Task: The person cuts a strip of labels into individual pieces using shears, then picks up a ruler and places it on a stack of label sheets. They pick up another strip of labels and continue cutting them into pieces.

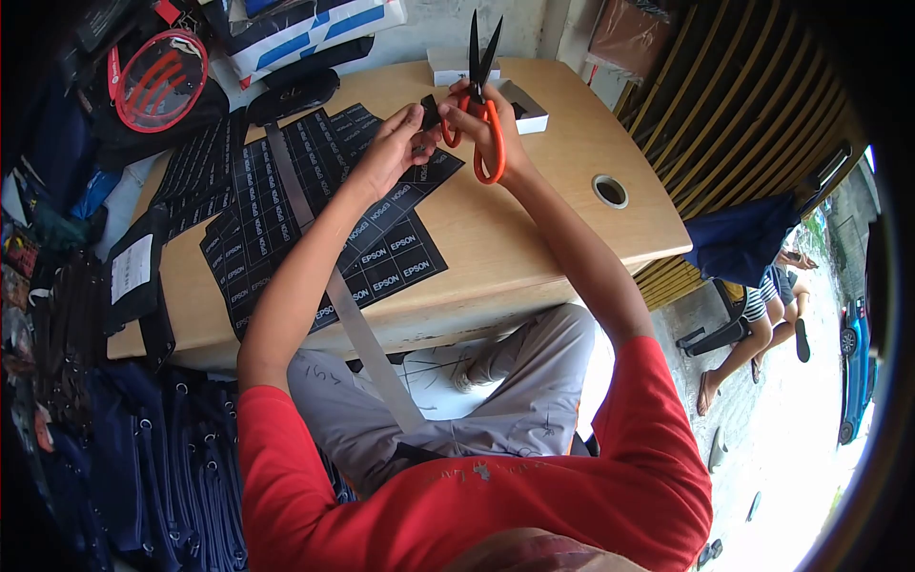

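Over the desk, my left hand (393,153) pinches a small black piece (430,112) between thumb and fingers. Right beside it, my right hand (498,129) has scissors (491,157) with orange handles hooked on its fingers. Their dark blades point upward and stand slightly apart. The right fingertips are close to the black piece, which is partly covered by fingers. Beneath my left forearm lie black sheets (386,262) printed with rows of EPSON labels. A long grey strip (362,334) runs across these sheets and down onto my lap.
A small white box (532,122) sits behind my right hand on the wooden desk (562,219), which has a round hole (610,191) at right. Dark blue bags (181,458) hang at lower left. A black pouch (295,95) lies at the back. Another person (762,324) sits outside.
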A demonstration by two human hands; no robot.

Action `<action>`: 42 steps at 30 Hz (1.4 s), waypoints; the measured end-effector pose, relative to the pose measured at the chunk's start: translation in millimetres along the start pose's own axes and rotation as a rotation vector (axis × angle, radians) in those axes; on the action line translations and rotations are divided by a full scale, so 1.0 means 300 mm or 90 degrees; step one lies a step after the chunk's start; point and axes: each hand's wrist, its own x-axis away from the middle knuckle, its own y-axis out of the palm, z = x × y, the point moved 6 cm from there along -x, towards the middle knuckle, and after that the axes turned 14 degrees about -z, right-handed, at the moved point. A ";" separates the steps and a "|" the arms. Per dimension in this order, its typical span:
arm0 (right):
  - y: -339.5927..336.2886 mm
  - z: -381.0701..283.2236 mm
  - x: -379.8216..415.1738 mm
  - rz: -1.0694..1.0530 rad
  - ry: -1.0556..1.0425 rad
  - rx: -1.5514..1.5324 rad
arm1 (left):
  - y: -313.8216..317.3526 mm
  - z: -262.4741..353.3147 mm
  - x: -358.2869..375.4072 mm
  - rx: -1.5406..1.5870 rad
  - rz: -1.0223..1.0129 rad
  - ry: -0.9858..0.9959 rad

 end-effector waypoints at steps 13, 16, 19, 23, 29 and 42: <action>-0.008 0.026 -0.007 0.009 -0.015 -0.006 | 0.023 -0.022 -0.001 0.164 -0.024 -0.108; 0.017 -0.004 0.004 -0.023 -0.035 0.014 | 0.049 -0.039 -0.005 0.278 -0.143 -0.134; 0.038 -0.007 0.012 -0.044 0.003 0.000 | 0.056 -0.040 0.000 0.339 -0.083 -0.158; 0.042 -0.025 0.019 -0.042 -0.045 0.003 | 0.061 -0.033 0.000 0.406 -0.146 -0.117; 0.056 -0.051 0.022 -0.041 -0.084 0.019 | 0.136 -0.017 0.035 0.390 -0.225 -0.206; 0.091 -0.044 0.028 -0.061 -0.162 0.069 | 0.111 -0.016 0.013 0.477 -0.275 -0.102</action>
